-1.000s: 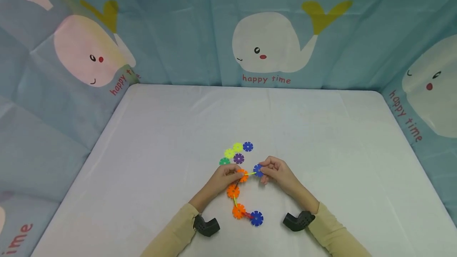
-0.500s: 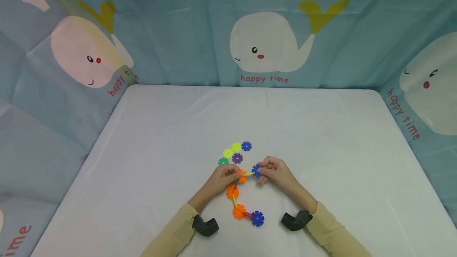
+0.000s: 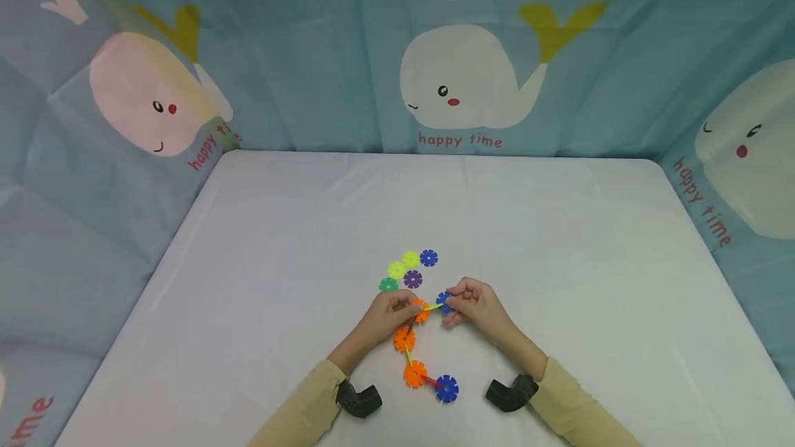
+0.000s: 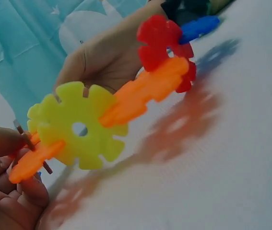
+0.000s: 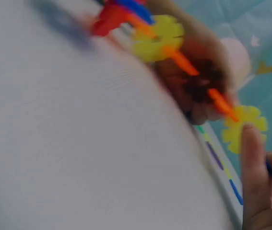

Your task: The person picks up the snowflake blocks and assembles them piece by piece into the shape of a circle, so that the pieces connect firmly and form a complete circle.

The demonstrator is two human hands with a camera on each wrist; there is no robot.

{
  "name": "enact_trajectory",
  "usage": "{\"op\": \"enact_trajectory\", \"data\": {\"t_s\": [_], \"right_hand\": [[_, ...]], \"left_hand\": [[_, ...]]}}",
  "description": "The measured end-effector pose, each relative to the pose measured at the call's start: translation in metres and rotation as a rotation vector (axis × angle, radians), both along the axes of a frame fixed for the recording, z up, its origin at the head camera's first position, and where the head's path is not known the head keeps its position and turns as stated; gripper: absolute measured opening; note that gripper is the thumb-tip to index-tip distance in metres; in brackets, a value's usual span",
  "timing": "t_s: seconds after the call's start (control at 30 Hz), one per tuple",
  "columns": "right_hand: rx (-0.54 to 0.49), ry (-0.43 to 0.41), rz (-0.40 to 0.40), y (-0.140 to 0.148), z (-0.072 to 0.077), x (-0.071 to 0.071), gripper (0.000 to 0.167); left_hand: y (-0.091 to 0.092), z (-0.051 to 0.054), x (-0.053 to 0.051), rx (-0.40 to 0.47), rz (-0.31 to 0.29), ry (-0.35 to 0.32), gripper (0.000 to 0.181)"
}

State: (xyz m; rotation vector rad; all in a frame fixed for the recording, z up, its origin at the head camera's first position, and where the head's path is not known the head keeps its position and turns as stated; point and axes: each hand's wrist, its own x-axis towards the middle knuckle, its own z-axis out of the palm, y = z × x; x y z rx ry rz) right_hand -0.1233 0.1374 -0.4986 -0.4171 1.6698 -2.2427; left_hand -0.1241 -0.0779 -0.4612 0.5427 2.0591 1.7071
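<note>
A chain of notched plastic discs hangs between the hands. My left hand (image 3: pixel 386 316) pinches the upper orange disc (image 3: pixel 422 310); a brown disc (image 5: pixel 204 81) joins it to another orange disc (image 3: pixel 404 339). Below follow a yellow disc (image 4: pixel 85 127), a third orange disc (image 3: pixel 415 374), a red disc (image 4: pixel 160 42) and a blue disc (image 3: pixel 446 389) at the end. On the other side, my right hand (image 3: pixel 481 305) pinches a blue disc (image 3: pixel 444 302), joined to the upper orange one by a yellow disc (image 5: pixel 245 128).
Beyond the left hand, loose discs lie on the white table (image 3: pixel 298 226): a green one (image 3: pixel 388 285), yellow ones (image 3: pixel 396 270), a purple one (image 3: pixel 413 279) and a blue one (image 3: pixel 428 258). Black devices (image 3: pixel 359 400) are on both wrists. A whale-print curtain (image 3: pixel 335 54) surrounds the table.
The right hand and its blue disc have shifted slightly left, toward the left hand. Both hands keep their pinches, and the lower chain has swung a little.
</note>
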Motion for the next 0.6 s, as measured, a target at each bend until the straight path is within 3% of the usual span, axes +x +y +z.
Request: {"op": "enact_trajectory", "data": {"t_s": [0.23,0.43,0.53,0.6], "right_hand": [[0.036,0.046,-0.016,-0.005,0.0,-0.001,0.019],[0.103,0.023,-0.002,0.001,0.004,-0.009,0.026],[0.141,0.018,0.048,0.001,0.009,-0.014,0.029],[0.161,0.021,0.104,-0.001,0.012,-0.018,0.03]], "left_hand": [[-0.005,-0.029,-0.006,0.008,0.052,-0.08,0.019],[-0.001,-0.034,-0.008,0.093,0.038,-0.076,0.022],[-0.001,-0.035,-0.008,0.125,0.025,-0.046,0.027],[-0.001,-0.035,-0.007,0.097,0.039,-0.031,0.031]]}}
